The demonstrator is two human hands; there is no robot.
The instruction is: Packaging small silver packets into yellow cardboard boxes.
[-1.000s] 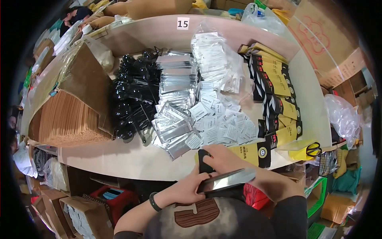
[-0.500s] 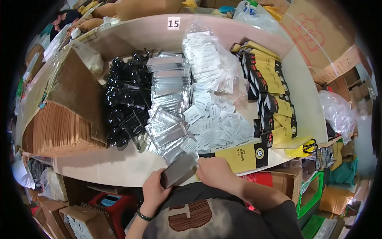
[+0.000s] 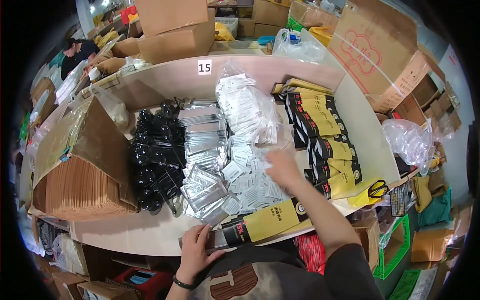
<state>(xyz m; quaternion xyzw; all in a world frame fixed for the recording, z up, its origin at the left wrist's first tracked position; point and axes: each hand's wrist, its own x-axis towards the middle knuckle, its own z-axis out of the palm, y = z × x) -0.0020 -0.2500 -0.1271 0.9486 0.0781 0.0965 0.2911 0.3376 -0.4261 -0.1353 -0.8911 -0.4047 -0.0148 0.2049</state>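
Note:
At the table's near edge my left hand (image 3: 195, 252) has its fingers over a flat grey packet (image 3: 216, 239), with the thumb at its near side. The grey packet meets the black end of a yellow-and-black pouch (image 3: 272, 220) lying flat; I cannot tell whether it is partly inside. My right hand (image 3: 284, 170) reaches over a loose pile of small white square sachets (image 3: 245, 184), fingertips down among them and slightly blurred. Whether a sachet is between those fingers cannot be seen. Silver foil packets (image 3: 205, 142) lie in a stack left of the sachets.
Shiny black long-handled items (image 3: 155, 155) are heaped at left, beside an open carton (image 3: 82, 165) of brown sheets. A clear bag (image 3: 247, 107) of white sachets lies behind. Yellow-and-black pouches (image 3: 320, 120) overlap at right, near scissors (image 3: 378, 189). Another person (image 3: 80, 55) is far left.
My right hand has left the pouch and moved up to the white sachets. My left hand has lowered the tilted grey packet to the table edge. The view has tilted up.

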